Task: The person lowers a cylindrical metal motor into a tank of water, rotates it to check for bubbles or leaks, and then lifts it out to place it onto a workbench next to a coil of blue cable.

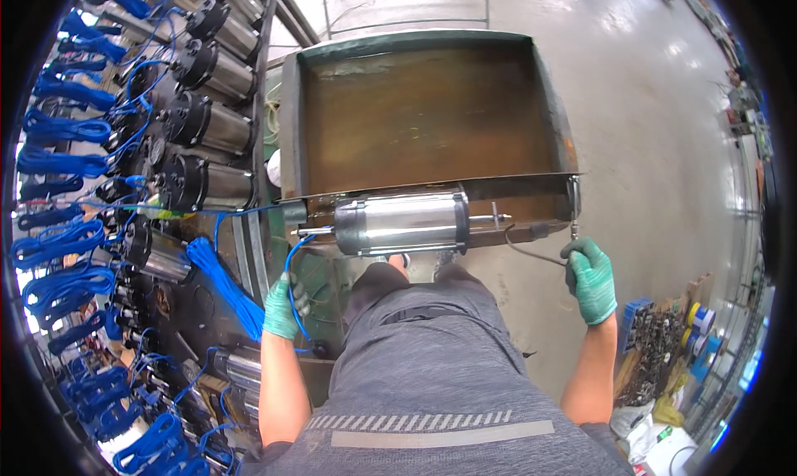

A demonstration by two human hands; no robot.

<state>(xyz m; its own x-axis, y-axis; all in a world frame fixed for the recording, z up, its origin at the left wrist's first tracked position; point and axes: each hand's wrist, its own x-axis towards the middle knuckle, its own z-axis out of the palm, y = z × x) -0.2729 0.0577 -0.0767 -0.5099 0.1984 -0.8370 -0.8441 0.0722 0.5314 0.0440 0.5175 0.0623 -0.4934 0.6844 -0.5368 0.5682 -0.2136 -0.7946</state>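
Note:
A shiny steel cylinder motor (403, 221) lies on its side along the near edge of a rusty metal tray (423, 111). A blue cable (292, 260) runs from its left end down to my left hand (282, 307), which wears a green glove and is closed on that cable. My right hand (591, 278), also in a green glove, is closed on a thin dark lever handle (535, 256) that leads to the right end of the motor's fixture. My grey-clad legs fill the lower middle.
A rack (253, 144) at the left holds several similar steel motors (220, 127) with coiled blue cables (62, 127). A bundle of blue cable (224, 281) lies below them. Small parts and containers (664, 335) sit on the concrete floor (647, 144) at the right.

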